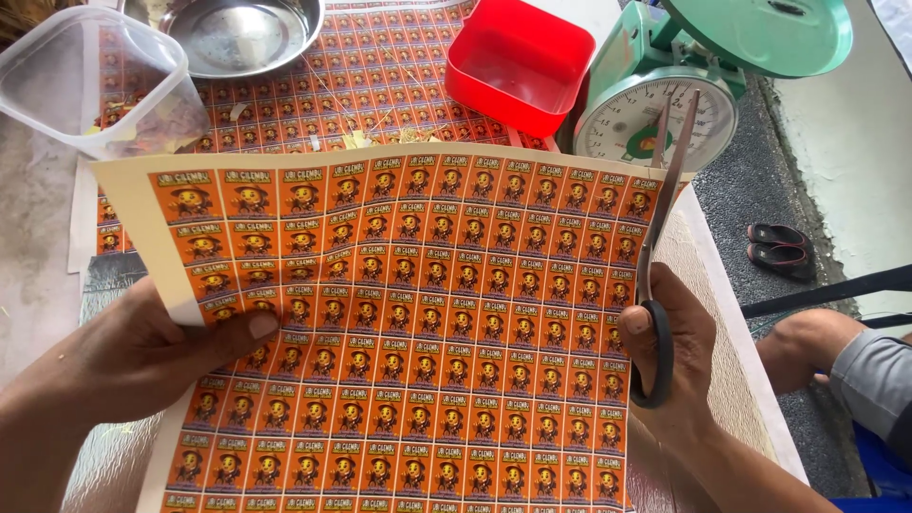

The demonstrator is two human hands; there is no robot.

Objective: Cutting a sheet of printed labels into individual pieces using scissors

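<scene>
Sheet (418, 323) of orange labels between left hand (142, 356) and scissors-holding right hand (679, 366).

You are working in bright, even daylight; shadows are lying soft under your hands. Glare is shining off the steel bowl (237, 33). Focus is staying sharp throughout, edges bending slightly.

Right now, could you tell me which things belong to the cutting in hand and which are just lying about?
In use:
label sheet, held by left hand
scissors, in right hand

Lying about:
red tub
green scale
metal bowl
clear plastic container
sandals
</scene>
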